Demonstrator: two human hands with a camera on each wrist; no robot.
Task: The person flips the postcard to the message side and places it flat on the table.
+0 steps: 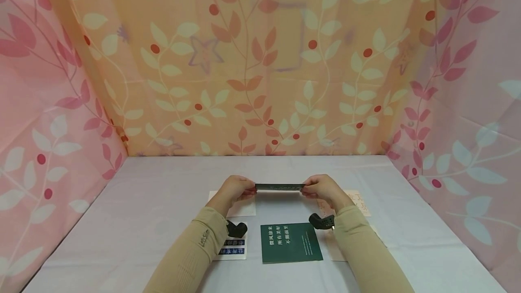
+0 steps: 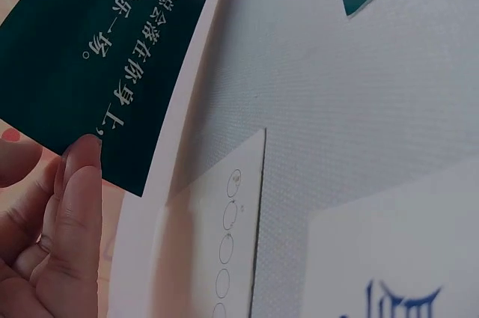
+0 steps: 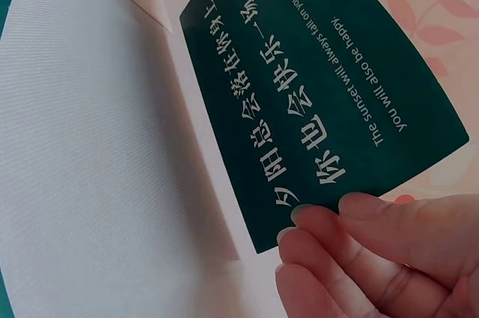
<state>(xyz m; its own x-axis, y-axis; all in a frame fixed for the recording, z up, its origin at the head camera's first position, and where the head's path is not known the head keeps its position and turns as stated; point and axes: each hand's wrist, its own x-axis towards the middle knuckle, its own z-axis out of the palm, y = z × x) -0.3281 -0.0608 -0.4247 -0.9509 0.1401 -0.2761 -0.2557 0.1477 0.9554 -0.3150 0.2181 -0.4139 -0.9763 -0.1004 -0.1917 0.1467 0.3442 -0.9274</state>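
Note:
A dark green card [image 1: 279, 187] with white Chinese and English lettering is held up between both hands over the far half of the table. My left hand [image 1: 238, 187] pinches its left end between thumb and fingers. At the opposite end, my right hand [image 1: 323, 189] pinches the card [image 3: 322, 101] the same way. In the right wrist view the card bows slightly, its printed face showing. Below and nearer lies a second green card [image 1: 291, 243], flat on the white cloth, with white lettering.
Under the left arm lie a pale card [image 1: 243, 209] and a card with blue printed bands [image 1: 234, 251]. Near the right arm are an orange-printed card [image 1: 360, 203] and a pale card [image 1: 334, 248], partly hidden by the sleeve. Patterned curtains [image 1: 252, 80] enclose the white-covered table [image 1: 134, 211].

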